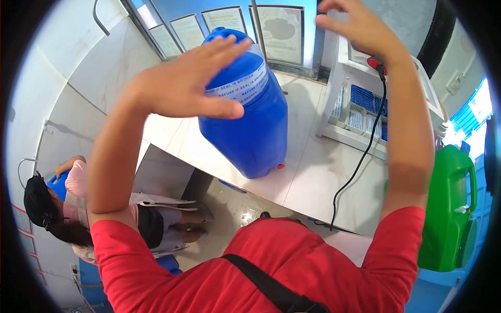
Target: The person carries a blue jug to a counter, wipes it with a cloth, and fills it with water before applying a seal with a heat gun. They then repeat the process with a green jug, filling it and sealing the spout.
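A large blue plastic water container (pixel 245 135) stands upright on the white tiled counter. Around its upper part runs a clear band printed "refuse if seal is broken". My left hand (pixel 190 78) is open over the container's near left side, fingers stretched and thumb apart, overlapping the band in this view. Higher and to the right, my right hand (pixel 362 28) is raised with thumb and fingers apart and nothing between them; the top edge cuts off part of it. Behind my right wrist shows a red object (pixel 373 63) with a black cord (pixel 360 166).
At right, a white shelf unit (pixel 326 112) holds small baskets (pixel 356 119) of blue-and-white items. A green jug (pixel 446 208) stands farther right. Framed papers (pixel 282 36) line the window behind the counter (pixel 308 177). A person in a black cap (pixel 39 201) bends over at lower left beside a blue container.
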{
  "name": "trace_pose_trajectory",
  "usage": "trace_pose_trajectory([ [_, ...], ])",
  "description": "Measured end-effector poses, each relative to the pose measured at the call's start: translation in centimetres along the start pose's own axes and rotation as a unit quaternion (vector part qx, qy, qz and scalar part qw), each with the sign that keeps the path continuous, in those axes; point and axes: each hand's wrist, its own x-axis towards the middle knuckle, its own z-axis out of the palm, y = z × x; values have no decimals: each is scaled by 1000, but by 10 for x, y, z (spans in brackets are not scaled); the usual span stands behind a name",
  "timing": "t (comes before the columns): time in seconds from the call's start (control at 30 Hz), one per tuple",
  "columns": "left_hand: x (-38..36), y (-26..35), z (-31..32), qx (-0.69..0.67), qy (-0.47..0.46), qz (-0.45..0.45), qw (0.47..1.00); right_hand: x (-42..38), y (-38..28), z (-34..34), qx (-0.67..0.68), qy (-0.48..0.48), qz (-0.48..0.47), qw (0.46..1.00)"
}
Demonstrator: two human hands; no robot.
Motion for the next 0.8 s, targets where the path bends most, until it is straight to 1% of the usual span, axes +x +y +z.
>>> trace_pose_trajectory([
  [0.03,0,-9,-5,-107,45,20,993,-8,33,3,66,24,96,993],
  [0.07,3,-10,-12,-109,43,22,993,-7,64,-3,6,9,162,987],
  [0.1,5,-11,-19,-95,90,48,990,-6,91,-7,-53,-8,225,973],
  [0.13,7,-13,-24,-81,139,74,984,-14,112,-6,-52,-9,226,973],
  [0.17,14,-11,-21,-59,112,68,990,-23,130,2,-114,-11,304,946],
  [0.2,19,-6,-13,-58,112,67,990,-30,144,8,-176,-12,377,909],
  [0.23,24,0,-2,-51,33,39,997,-35,150,13,-176,-10,377,909],
  [0.27,27,3,4,-45,-47,10,998,-39,155,19,-65,11,415,907],
  [0.3,26,0,3,-82,-38,13,996,-42,162,19,-8,21,432,902],
  [0.33,28,-5,-2,-80,-38,14,996,-44,161,17,48,34,448,892],
  [0.4,31,-12,-16,-161,29,47,985,-50,133,9,154,-12,467,871],
  [0.43,29,-11,-21,-160,40,33,986,-53,134,10,155,-12,470,869],
  [0.47,31,-10,-18,-160,40,34,986,-53,135,9,174,-13,470,865],
  [0.53,37,-1,-8,-59,-15,44,997,-55,135,5,193,-11,469,862],
  [0.57,37,15,-1,-66,-73,20,995,-58,134,3,223,4,448,866],
  [0.6,35,13,-3,-65,-72,18,995,-61,132,1,252,19,426,869],
  [0.63,35,9,-8,-90,-40,25,995,-64,123,-2,252,19,424,870],
  [0.67,35,4,-14,-115,-8,33,993,-68,109,-7,343,99,372,857],
  [0.7,34,1,-22,-153,13,30,988,-69,102,-12,430,177,315,827],
  [0.73,31,-1,-24,-154,10,29,988,-78,135,-30,442,124,293,839],
  [0.8,28,-4,-25,-117,31,22,992,-102,75,-45,510,182,249,803],
])
